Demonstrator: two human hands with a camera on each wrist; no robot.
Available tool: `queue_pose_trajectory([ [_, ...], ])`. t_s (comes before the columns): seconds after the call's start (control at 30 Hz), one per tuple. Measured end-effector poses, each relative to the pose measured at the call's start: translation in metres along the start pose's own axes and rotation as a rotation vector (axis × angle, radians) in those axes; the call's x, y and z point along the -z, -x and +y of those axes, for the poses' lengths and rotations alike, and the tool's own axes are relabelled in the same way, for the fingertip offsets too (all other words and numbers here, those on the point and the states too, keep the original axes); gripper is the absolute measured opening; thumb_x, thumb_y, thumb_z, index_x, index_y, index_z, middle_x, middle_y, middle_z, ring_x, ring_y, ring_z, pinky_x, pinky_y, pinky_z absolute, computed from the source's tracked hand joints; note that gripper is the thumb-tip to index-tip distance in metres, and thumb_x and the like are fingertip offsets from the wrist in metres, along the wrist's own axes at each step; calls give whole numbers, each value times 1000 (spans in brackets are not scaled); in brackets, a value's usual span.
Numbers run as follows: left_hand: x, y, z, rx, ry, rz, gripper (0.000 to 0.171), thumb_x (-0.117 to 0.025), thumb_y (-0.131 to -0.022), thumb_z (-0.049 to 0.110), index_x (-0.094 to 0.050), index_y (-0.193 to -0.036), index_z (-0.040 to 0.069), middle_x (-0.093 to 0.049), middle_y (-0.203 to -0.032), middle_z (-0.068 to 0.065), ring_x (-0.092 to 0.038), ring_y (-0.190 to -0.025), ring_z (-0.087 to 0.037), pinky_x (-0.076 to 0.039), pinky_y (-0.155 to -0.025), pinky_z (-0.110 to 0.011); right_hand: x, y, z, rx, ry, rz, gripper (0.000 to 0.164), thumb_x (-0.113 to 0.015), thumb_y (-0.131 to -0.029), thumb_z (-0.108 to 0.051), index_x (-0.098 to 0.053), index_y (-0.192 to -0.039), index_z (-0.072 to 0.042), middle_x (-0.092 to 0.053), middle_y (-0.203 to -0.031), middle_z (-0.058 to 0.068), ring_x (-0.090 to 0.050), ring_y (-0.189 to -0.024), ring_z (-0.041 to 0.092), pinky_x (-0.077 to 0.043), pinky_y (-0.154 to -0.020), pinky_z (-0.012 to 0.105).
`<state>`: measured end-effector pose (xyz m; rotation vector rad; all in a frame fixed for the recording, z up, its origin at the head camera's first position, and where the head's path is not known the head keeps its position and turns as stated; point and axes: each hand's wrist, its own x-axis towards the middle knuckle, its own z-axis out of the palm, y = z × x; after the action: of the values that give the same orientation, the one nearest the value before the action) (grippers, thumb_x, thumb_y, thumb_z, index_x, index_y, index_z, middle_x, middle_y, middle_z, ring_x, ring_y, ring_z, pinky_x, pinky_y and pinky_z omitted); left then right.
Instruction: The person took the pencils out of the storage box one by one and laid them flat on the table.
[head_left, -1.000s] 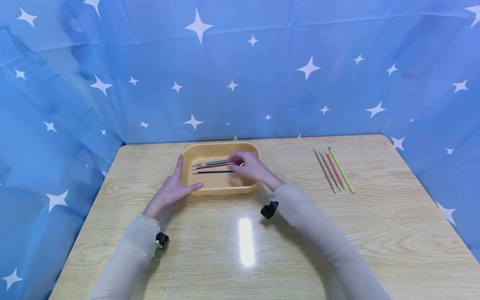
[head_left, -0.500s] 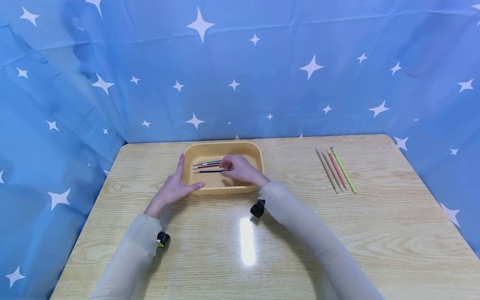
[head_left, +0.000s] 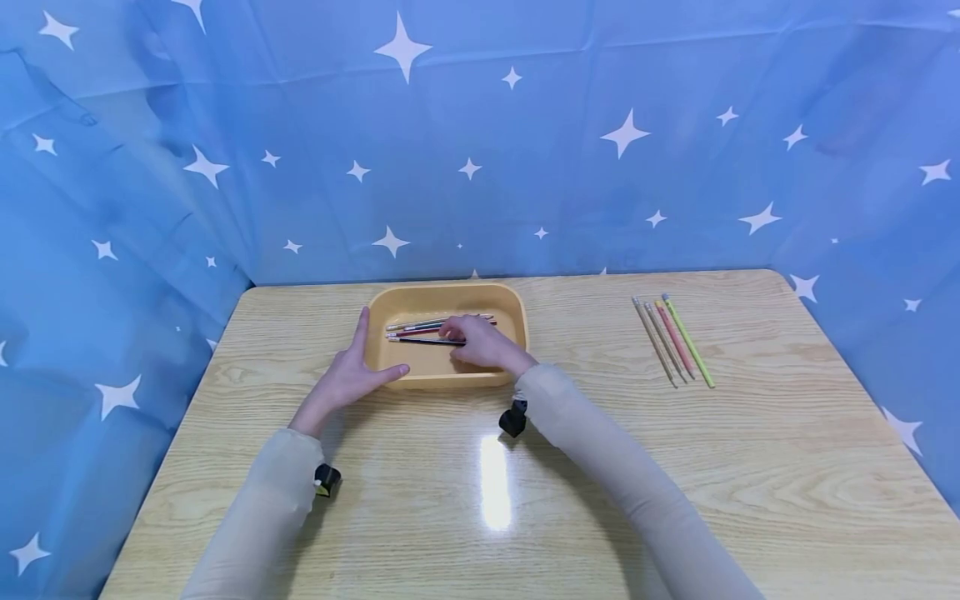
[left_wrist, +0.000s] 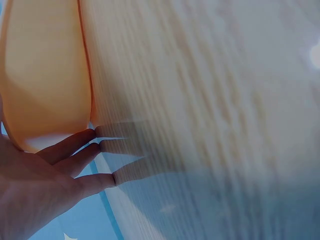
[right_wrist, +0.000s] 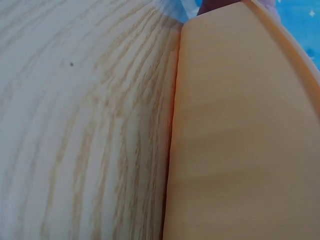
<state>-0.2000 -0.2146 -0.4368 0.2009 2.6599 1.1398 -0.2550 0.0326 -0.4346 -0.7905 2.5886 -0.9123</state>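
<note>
A tan tray [head_left: 438,381] with rounded corners sits at the back of the table. Several pencils [head_left: 416,325] lie side by side in it, among them a red one. Nearest the front wall is a black pencil [head_left: 423,340]; my right hand [head_left: 483,342] reaches in from the right and holds its right end between thumb and curled fingers. My left hand [head_left: 347,375] rests against the tray's left end, thumb and fingers spread and straight. In the left wrist view, that hand [left_wrist: 40,185] has its fingertips at the tabletop beside the tray [left_wrist: 45,65]. The right wrist view shows mainly the tray's wall [right_wrist: 235,125].
Several more pencils lie in a row at the right of the wooden table [head_left: 787,433]: brownish ones [head_left: 654,343], a pink-red one [head_left: 675,340] and a lime-green one [head_left: 688,340]. A blue curtain with white stars [head_left: 525,167] hangs behind.
My right hand has moved left and slightly forward inside the tray. The black pencil's left end now lies closer to the other pencils. My left hand stays at the tray's end.
</note>
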Motion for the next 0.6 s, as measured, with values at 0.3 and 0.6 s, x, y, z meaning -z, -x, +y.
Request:
queue_pose_trajectory([
  [0.3,1,0,0,-4,1,4,121,-72,-80,56,20,-152,23,-20,-149,-36,-36,-128,-52,-31,-104,-59,-1,0,-1,-39,80,32,43,-69,-82,6,-59,-123,1,-62,-108,13,-57,-102,25,-45,-92,37],
  [0.6,0,1,0,-5,8,-5,121,-71,-80,58,20,-152,23,-20,-148,-37,-36,-127,-53,-30,-104,-61,0,2,3,-84,-150,12,36,-70,-83,4,-60,-118,2,-64,-104,12,-61,-96,23,-49,-85,31],
])
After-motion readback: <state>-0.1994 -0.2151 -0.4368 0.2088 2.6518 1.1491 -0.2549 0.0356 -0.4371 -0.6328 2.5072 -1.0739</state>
